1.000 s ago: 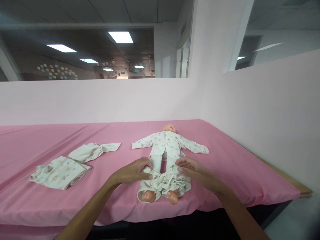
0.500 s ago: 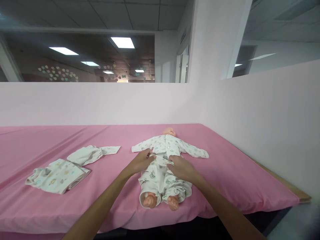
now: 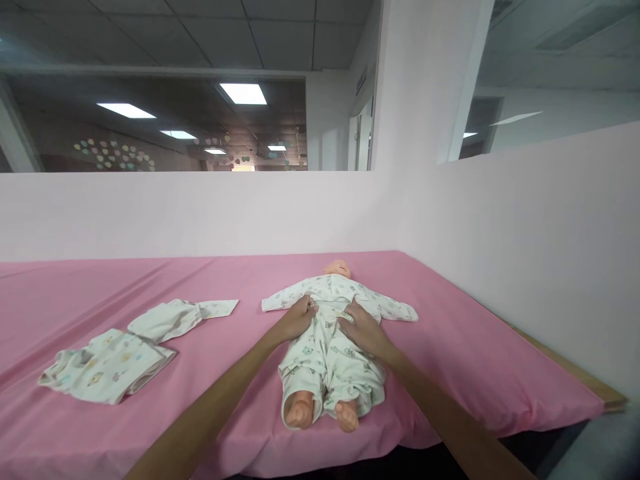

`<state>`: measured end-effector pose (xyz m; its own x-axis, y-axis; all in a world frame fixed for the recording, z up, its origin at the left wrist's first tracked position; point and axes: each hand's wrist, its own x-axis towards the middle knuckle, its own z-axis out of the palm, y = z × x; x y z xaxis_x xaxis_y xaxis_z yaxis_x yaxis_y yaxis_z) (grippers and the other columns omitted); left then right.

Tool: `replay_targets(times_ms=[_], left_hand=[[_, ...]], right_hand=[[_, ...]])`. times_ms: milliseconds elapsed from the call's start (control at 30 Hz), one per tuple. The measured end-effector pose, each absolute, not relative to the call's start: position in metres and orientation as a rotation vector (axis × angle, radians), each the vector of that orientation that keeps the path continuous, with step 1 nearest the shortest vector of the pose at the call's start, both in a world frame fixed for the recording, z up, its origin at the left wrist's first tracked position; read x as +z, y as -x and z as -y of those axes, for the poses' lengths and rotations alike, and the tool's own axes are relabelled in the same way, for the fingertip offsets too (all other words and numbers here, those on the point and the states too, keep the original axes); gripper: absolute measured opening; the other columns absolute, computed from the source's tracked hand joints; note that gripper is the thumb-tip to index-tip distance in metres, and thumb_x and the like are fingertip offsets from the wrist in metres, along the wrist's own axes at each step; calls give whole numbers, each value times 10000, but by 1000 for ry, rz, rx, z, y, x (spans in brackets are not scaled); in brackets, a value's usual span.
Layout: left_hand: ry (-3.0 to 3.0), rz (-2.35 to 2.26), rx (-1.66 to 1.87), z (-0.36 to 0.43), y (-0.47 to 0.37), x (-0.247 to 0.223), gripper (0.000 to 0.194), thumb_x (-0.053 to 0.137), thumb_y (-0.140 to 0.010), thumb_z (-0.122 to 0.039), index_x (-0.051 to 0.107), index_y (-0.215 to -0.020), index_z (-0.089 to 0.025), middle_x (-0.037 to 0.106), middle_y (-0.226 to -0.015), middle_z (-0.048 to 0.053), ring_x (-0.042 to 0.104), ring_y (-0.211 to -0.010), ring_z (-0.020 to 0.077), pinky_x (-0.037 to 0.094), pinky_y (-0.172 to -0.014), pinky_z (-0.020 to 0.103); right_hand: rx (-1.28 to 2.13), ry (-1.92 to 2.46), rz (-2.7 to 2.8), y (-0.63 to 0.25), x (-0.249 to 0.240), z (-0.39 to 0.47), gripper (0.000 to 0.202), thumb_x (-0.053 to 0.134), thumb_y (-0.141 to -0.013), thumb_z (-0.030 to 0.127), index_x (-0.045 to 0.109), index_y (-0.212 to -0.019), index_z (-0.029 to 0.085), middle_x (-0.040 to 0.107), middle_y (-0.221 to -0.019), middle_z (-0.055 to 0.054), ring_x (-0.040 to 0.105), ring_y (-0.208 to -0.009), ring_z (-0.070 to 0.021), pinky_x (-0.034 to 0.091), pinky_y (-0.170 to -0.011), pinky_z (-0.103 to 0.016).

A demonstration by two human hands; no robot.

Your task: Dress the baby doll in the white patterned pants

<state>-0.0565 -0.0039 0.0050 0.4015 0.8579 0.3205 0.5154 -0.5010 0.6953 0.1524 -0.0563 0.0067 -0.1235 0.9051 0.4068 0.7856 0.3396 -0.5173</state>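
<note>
My left hand [image 3: 299, 316] lies on the baby doll [image 3: 327, 333] at its waist, on the doll's side toward my left, fingers curled over the top edge of the printed trousers [image 3: 325, 363]. My right hand [image 3: 361, 328] sits on the other side of the waist, palm down, fingers bent onto the same edge. Both hands look partly closed on the cloth, with the fingertips pressed into the waistband, but I cannot tell for certain whether either one truly pinches the fabric or only presses on it.

The doll lies on its back on the pink sheet [image 3: 475, 347], head away from me near the low white wall [image 3: 200, 213], bare feet [image 3: 320, 415] toward me close to the near edge of the table. It wears a white printed top [image 3: 340, 297] with both sleeves spread out flat to the sides. The trousers cover both legs from the waist down to the ankles, bunched loosely around the feet.

Well apart to my left on the same sheet lies a folded printed garment [image 3: 105, 365], and just beyond it, touching or nearly touching, a plain white garment [image 3: 175, 317] with one sleeve stretched toward the doll. Above the wall runs a window [image 3: 160, 123] showing ceiling lights
</note>
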Motion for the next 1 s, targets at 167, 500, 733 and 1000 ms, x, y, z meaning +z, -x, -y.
replay_targets(times_ms=[167,500,733,1000], left_hand=[[-2180,-1241,1017,-24,49,10,180,419,-963,-307,371,-797,-256,478,-761,-14,504,-737,219,399,-701,336],[-1867,-1330,1150,-46,50,-14,238,604,-899,-443,514,-823,-236,579,-885,22,548,-878,231,431,-803,338],[-1281,-1306,1076,-75,60,-31,485,465,-929,-656,598,-861,-194,679,-823,108,659,-802,265,538,-733,379],[-1052,-1064,985,-94,29,-14,635,297,-998,-642,652,-1192,-153,738,-1047,160,698,-1027,353,580,-857,479]], right_hand=[[318,1349,1868,-172,7,19,223,517,-855,347,462,-669,239,579,-865,-25,551,-942,-222,435,-858,-341],[838,1359,1766,-203,1,10,374,476,-913,525,461,-689,226,491,-747,33,462,-731,-154,402,-700,-297],[1164,1326,1941,-235,12,4,149,607,-839,336,675,-862,206,679,-831,0,582,-772,-169,454,-729,-313],[759,1250,2018,-228,-27,0,147,451,-885,191,524,-761,225,624,-863,-47,553,-832,-215,459,-760,-359]])
